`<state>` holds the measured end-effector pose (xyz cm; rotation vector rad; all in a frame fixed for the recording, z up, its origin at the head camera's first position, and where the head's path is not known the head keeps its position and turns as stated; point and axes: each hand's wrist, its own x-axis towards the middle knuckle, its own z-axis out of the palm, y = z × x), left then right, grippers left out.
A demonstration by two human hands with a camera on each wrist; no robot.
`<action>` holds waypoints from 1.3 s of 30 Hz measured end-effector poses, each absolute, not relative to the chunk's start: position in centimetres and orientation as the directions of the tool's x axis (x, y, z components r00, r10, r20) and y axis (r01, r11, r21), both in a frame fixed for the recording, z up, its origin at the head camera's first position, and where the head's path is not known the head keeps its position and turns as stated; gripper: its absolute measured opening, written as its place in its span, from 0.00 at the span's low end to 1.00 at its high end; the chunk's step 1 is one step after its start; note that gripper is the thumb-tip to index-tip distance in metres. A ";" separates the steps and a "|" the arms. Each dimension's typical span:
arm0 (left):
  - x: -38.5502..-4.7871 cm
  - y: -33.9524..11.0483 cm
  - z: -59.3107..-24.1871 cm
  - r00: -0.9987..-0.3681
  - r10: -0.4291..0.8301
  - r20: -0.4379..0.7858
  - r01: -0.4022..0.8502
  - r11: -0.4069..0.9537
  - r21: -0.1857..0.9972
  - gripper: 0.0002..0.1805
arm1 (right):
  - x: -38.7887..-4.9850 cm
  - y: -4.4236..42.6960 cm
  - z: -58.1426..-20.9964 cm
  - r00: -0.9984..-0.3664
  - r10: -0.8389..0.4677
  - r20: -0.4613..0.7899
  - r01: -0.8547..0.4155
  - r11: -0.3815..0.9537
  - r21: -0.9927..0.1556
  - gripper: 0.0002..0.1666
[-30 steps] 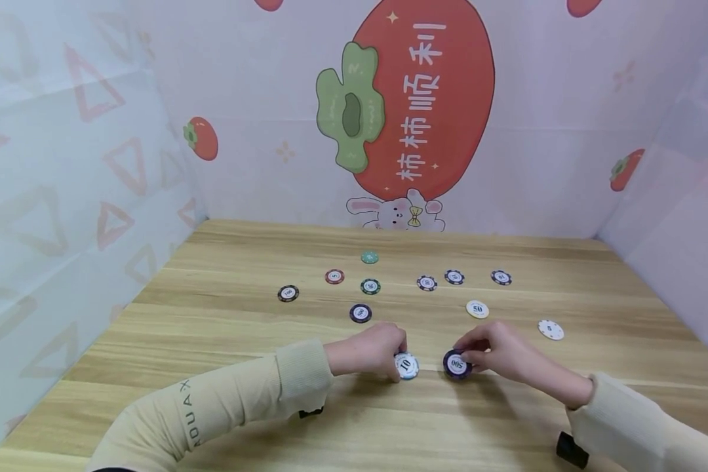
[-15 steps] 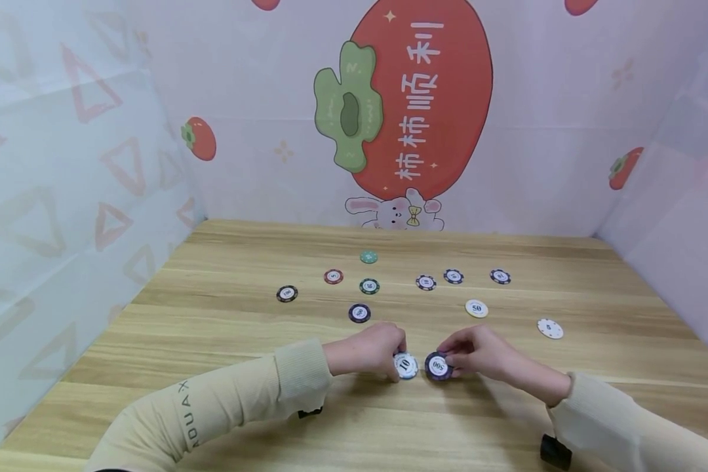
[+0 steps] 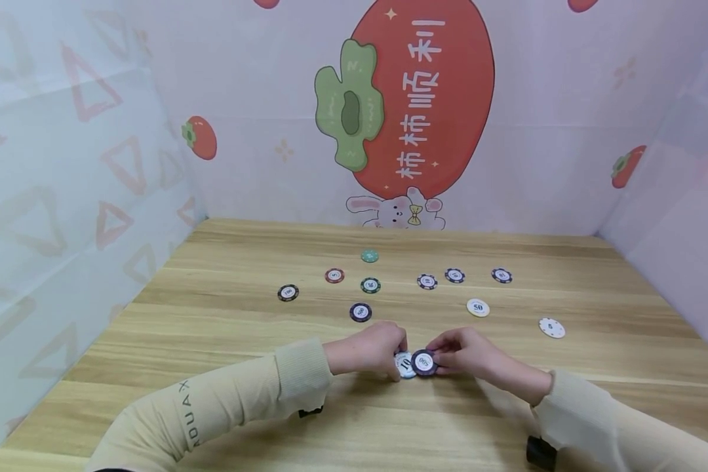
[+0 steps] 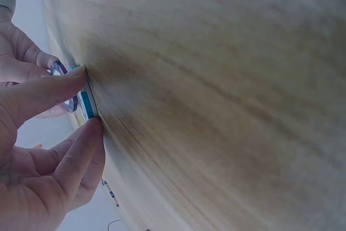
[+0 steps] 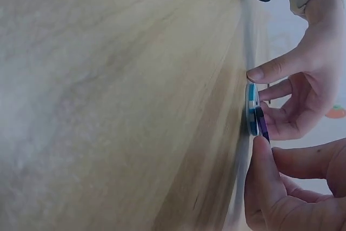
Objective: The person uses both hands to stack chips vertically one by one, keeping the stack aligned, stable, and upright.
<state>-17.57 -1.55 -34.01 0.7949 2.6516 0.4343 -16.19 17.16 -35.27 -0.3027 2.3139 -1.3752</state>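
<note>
Our left hand pinches the 10 poker chip, our right hand the 500 poker chip: likely light, hard; hold the edges.

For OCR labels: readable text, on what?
"柿柿顺利": red persimmon print
"AQUA X" (Q unsure): beige sleeve
"10": blue-white round chip, navy round chip
"500": purple round chip, another
"100": black round chip
"50": yellow-white round chip
"5": red round chip
Too small: finer print; green disc, teal disc, white disc, other navy discs
</note>
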 end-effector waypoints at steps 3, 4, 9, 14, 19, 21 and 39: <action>-17.6 -1.6 -34.1 -0.788 0.570 -0.234 0.468 0.800 0.375 0.17 | -16.2 16.8 -35.3 -0.884 -0.404 -0.237 0.016 0.480 -0.877 0.13; -17.6 -1.6 -34.1 -0.788 0.568 -0.237 0.465 0.802 0.375 0.17 | -16.3 16.7 -35.3 -0.883 -0.407 -0.236 0.014 0.479 -0.878 0.12; -17.7 -1.6 -34.0 -0.786 0.571 -0.238 0.468 0.800 0.376 0.18 | -16.3 16.3 -35.3 -0.884 -0.399 -0.244 0.017 0.493 -0.870 0.12; -17.8 -1.6 -34.1 -0.777 0.591 -0.216 0.488 0.783 0.386 0.17 | -16.2 15.8 -35.3 -0.884 -0.404 -0.236 0.008 0.493 -0.870 0.12; -17.8 -1.7 -34.1 -0.773 0.601 -0.204 0.499 0.775 0.388 0.18 | -16.2 15.4 -35.5 -0.880 -0.420 -0.220 -0.006 0.474 -0.880 0.11; -17.8 -1.8 -34.2 -0.772 0.604 -0.201 0.503 0.772 0.389 0.17 | -16.2 15.3 -35.7 -0.877 -0.432 -0.209 -0.017 0.463 -0.886 0.11; -17.7 -1.9 -34.2 -0.775 0.602 -0.196 0.501 0.772 0.391 0.17 | -16.5 15.5 -36.1 -0.871 -0.474 -0.131 -0.138 0.491 -0.860 0.10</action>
